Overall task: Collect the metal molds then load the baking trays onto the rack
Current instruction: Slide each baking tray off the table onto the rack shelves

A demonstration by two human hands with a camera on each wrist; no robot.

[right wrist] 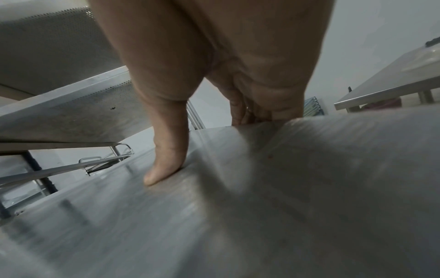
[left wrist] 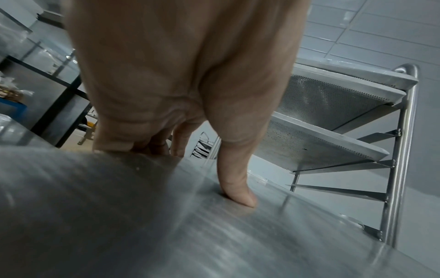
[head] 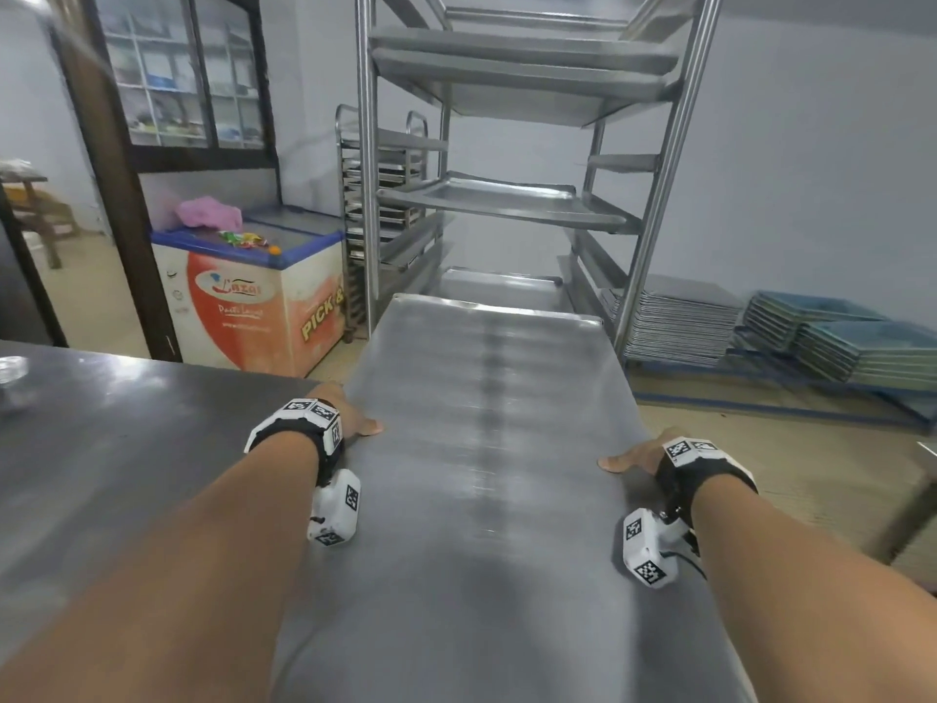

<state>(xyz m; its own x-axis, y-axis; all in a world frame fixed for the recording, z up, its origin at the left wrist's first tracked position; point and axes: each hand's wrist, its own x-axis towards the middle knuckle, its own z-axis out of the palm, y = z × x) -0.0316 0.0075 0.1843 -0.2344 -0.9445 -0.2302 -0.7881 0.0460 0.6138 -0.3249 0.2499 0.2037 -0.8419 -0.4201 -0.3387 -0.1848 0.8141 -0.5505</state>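
Head view shows left hand (head: pixel 355 423) and right hand (head: pixel 640 455) gripping the long edges of a perforated baking tray (head: pixel 481 449) before the rack (head: pixel 654 195); it seems stiff, light, slippery.

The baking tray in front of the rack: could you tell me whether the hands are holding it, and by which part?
Yes. The left hand and right hand grip the baking tray by its long side edges, thumbs on top.

Grey steel baking tray (head: pixel 487 449); orange-and-white freezer (head: pixel 243 307), pink cloth (head: pixel 208 213).
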